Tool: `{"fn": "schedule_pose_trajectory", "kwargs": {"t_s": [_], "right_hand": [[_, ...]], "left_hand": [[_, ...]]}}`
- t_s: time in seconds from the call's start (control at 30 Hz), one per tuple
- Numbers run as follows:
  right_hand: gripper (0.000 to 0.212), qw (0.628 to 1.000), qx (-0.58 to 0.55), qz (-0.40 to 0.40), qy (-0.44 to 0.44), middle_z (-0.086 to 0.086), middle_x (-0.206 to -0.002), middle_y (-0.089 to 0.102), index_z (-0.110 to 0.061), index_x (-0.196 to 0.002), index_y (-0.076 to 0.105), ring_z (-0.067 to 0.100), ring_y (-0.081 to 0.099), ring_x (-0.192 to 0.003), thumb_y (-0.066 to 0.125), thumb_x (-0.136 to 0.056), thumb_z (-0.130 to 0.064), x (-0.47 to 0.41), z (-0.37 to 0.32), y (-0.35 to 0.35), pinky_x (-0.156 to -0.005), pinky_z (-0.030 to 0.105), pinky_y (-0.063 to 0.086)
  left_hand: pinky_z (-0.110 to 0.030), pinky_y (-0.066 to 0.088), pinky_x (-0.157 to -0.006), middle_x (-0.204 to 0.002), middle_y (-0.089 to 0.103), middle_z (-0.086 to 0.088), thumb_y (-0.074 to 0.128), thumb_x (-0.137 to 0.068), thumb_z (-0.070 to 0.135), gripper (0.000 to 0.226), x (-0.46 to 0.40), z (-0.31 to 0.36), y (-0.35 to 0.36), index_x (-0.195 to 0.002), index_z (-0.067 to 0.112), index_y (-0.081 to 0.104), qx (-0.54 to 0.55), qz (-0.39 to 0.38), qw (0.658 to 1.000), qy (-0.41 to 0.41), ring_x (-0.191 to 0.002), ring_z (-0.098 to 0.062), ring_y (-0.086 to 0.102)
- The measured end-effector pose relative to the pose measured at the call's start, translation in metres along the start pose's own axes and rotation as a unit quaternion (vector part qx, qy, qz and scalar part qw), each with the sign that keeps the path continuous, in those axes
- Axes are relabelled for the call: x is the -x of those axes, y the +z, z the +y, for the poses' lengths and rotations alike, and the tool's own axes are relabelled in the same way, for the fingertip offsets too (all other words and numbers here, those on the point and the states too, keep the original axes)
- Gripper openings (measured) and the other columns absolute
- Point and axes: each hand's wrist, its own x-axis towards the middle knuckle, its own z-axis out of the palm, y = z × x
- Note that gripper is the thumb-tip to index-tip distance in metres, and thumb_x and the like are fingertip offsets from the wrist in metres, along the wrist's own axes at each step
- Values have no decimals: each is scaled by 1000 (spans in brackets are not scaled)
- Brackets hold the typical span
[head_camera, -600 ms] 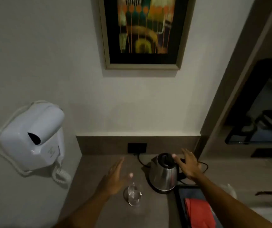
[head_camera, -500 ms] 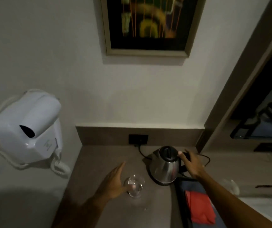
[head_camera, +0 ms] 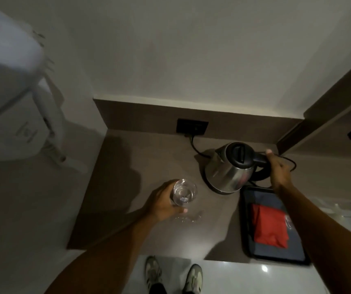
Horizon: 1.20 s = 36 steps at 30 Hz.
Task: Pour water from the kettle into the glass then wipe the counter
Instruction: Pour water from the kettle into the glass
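A steel kettle [head_camera: 228,169] with a black lid stands upright on its base at the back right of the brown counter [head_camera: 128,162]. My right hand [head_camera: 279,169] is wrapped around its black handle. A clear glass [head_camera: 184,192] stands on the counter to the kettle's left, and my left hand [head_camera: 163,203] grips its side. A small wet patch [head_camera: 189,217] lies on the counter just in front of the glass. A folded red cloth [head_camera: 269,227] lies on a dark tray [head_camera: 247,225] at the right.
A black cord [head_camera: 194,146] runs from the wall socket [head_camera: 192,126] to the kettle base. A white wall-mounted hair dryer [head_camera: 11,81] hangs at the left. The counter's front edge is near my shoes [head_camera: 173,274]. A wooden cabinet side [head_camera: 327,107] rises at the right.
The camera tilted down toward the counter. My left hand went from open beside the glass to gripping it. My right hand closed around the kettle handle.
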Motion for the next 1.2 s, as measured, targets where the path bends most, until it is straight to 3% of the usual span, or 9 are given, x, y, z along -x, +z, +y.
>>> {"fn": "schedule_pose_trajectory", "kwargs": {"t_s": [0.17, 0.33, 0.47, 0.57, 0.7, 0.83, 1.2], "right_hand": [[47, 1000, 0, 14, 16, 2, -62, 62, -19, -65, 65, 12, 59, -55, 55, -75, -63, -8, 5, 7, -58, 27, 46], [44, 999, -2, 15, -43, 4, -61, 57, -19, -62, 62, 6, 54, -48, 53, -75, -61, 0, -3, 17, -49, 23, 45], [45, 986, 52, -15, -158, -10, -43, 50, -22, -48, 55, 0, 44, -39, 51, -86, -47, 12, -35, 21, -42, 17, 35], [40, 956, 111, -52, -267, -8, -45, 49, -25, -52, 55, 4, 47, -38, 51, -90, -38, 30, -63, 23, -40, 10, 31], [40, 905, 198, -90, -365, 0, -44, 51, -16, -54, 56, 14, 48, -36, 52, -88, -38, 54, -90, 32, -36, 26, 37], [45, 846, 301, -79, -434, 1, -41, 48, -12, -49, 53, 16, 45, -34, 51, -84, -40, 72, -106, 45, -39, 23, 33], [51, 762, 422, -58, -487, -4, -41, 40, -19, -48, 51, 15, 35, -35, 41, -86, -51, 89, -108, 66, -45, 23, 35]], "left_hand": [[-31, 53, -96, -123, 64, 20, 89, -46, 54, 100, -3, 1, 2, -131, 51, 38, 4, 20, 1000, -12, -110, -7, 63], [-36, 56, -93, -128, 65, 11, 87, -49, 60, 98, -4, 4, 3, -134, 44, 41, -27, 11, 1000, -5, -113, -17, 64], [-41, 56, -96, -132, 65, 7, 90, -53, 56, 97, -3, 5, 1, -138, 37, 46, -43, 13, 999, -3, -118, -20, 62], [-42, 56, -96, -132, 66, 4, 91, -56, 53, 95, -2, 6, 0, -139, 33, 48, -42, 14, 999, -5, -118, -23, 62], [-42, 55, -95, -129, 67, 2, 90, -58, 52, 91, -1, 8, -2, -138, 29, 51, -48, 8, 999, -11, -115, -23, 64], [-43, 56, -93, -125, 69, 3, 88, -60, 53, 87, -1, 10, -4, -136, 31, 52, -50, -7, 999, -16, -111, -22, 65], [-44, 56, -94, -129, 67, 2, 87, -61, 56, 91, 1, 12, -6, -139, 30, 49, -56, -6, 998, -24, -113, -23, 65]]}}
